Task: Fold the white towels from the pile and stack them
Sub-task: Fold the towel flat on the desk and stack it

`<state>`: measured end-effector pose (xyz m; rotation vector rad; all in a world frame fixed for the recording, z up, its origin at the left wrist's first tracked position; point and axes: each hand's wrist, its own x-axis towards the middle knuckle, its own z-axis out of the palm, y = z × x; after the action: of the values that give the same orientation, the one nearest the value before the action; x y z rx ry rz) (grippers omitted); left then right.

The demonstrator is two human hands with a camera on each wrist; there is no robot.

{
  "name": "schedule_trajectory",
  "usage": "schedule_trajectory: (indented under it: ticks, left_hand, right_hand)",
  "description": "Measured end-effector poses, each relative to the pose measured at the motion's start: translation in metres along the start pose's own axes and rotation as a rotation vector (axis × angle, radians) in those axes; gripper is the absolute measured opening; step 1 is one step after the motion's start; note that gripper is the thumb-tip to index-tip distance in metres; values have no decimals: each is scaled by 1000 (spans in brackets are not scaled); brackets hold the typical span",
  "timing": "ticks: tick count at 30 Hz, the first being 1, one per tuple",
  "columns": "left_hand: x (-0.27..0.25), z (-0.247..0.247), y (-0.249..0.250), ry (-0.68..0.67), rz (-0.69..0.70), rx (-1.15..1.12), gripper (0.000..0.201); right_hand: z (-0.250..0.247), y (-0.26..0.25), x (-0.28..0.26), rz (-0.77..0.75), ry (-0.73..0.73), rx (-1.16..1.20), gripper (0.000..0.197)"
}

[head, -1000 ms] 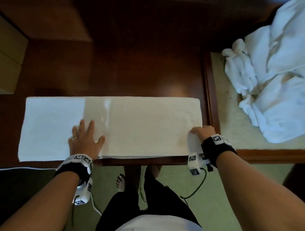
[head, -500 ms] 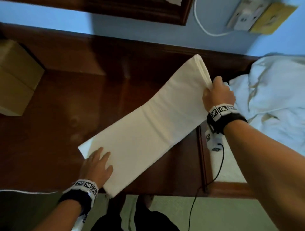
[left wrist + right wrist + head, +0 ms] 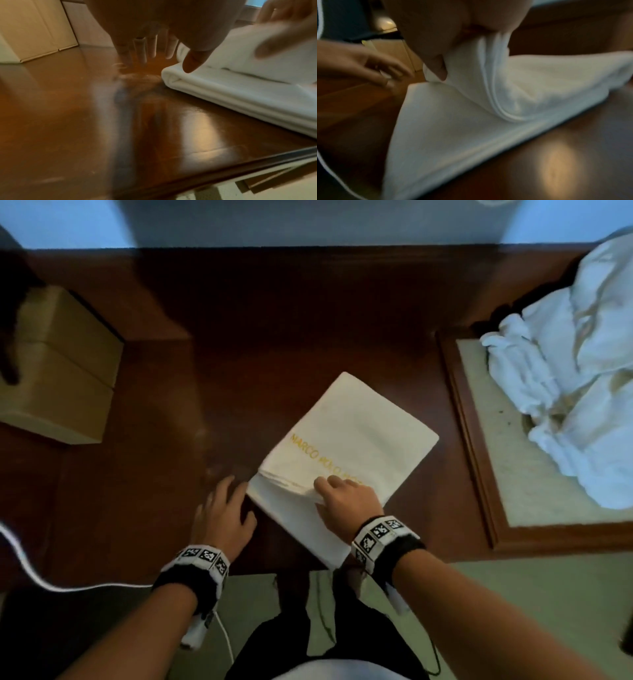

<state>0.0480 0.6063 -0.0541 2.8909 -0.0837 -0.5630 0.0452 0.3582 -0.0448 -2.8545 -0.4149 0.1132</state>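
towel lettering (image 3: 323, 462) partly hidden, blurred

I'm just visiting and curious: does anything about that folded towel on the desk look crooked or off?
Slightly. The folded towel lies at an angle to the desk edge, and the right hand pinches its top layer short of the lower edge, so the halves aren't lined up.

dark polished wooden table (image 3: 144, 474) (dim light), pale blue wall (image 3: 308, 220), greenish carpet floor (image 3: 513, 594)
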Motion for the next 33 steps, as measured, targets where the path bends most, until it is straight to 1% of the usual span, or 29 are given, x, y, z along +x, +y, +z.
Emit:
schedule_trajectory:
  ticks: [2, 3, 5, 7, 8, 9, 11, 13, 15, 16, 18, 19, 20, 21, 22, 23, 25, 26, 28, 30, 31, 32, 33]
  left_hand:
    - [7, -3, -10, 60, 117, 52, 61]
    - [11, -3, -13, 55, 198, 96, 64]
    - [22, -3, -8, 36, 376, 190, 71]
    - [35, -1, 6, 25, 561, 300, 73]
    - [43, 0, 14, 15, 649, 349, 72]
    - [50, 5, 25, 8, 727, 386, 70]
    - [60, 7, 40, 57, 788, 406, 63]
    - [70, 10, 57, 121, 853, 397, 53]
    - [75, 11, 72, 188, 917, 382, 37]
    - [75, 10, 78, 231, 940, 356, 26]
    - [72, 6, 82, 317, 959, 260, 11]
    - [68, 5, 78, 351, 963, 205, 9]
    - [64, 6, 72, 370, 970, 160, 9]
    - [57, 10, 65, 367, 980, 134, 10]
    - [50, 16, 58, 346, 993, 124, 10]
    - [44, 23, 52, 308, 1003, 128, 12]
    - [35, 38, 45, 221, 978, 153, 16]
    - [33, 43, 45, 197, 955, 160, 16]
    - [30, 44, 53, 215, 922, 139, 15]
    - [26, 39, 59, 282, 903, 70, 15]
    - [22, 38, 60, 311, 897, 39, 17]
    - [19, 39, 59, 326, 898, 24, 17]
    - [15, 42, 56, 315, 906, 31, 16]
  right_hand:
    - [24, -17, -15, 77, -137, 9, 42]
    - [31, -21, -22, 109, -159, -3, 42]
    - [37, -20, -36, 118, -139, -37, 40]
    - [38, -7, -50, 61, -89, -61, 34]
    - [38, 3, -53, 51, -67, -79, 35]
    - [38, 15, -60, 79, -52, -107, 36]
    - [29, 40, -59, 151, -63, -123, 36]
    - [21, 65, -59, 261, -101, -148, 33]
    - [10, 78, -60, 342, -113, -110, 27]
    - [5, 79, -62, 384, -85, -87, 23]
    - [-5, 74, -68, 460, 47, -54, 17]
    - [-7, 70, -72, 457, 126, -44, 14]
    - [-7, 66, -79, 427, 173, -44, 13]
    - [-2, 63, -87, 379, 174, -57, 14]
    - [4, 62, -98, 337, 134, -85, 19]
    - [13, 61, -107, 312, 62, -117, 25]
    - [24, 59, -120, 326, -75, -143, 37]
    - [27, 59, -121, 338, -88, -136, 38]
    - [27, 62, -118, 351, -9, -94, 31]
    - [21, 66, -118, 356, 119, -37, 20]
    - [20, 69, -120, 349, 164, -24, 20]
    - [20, 70, -125, 337, 177, -30, 22]
    - [21, 70, -131, 314, 155, -53, 25]
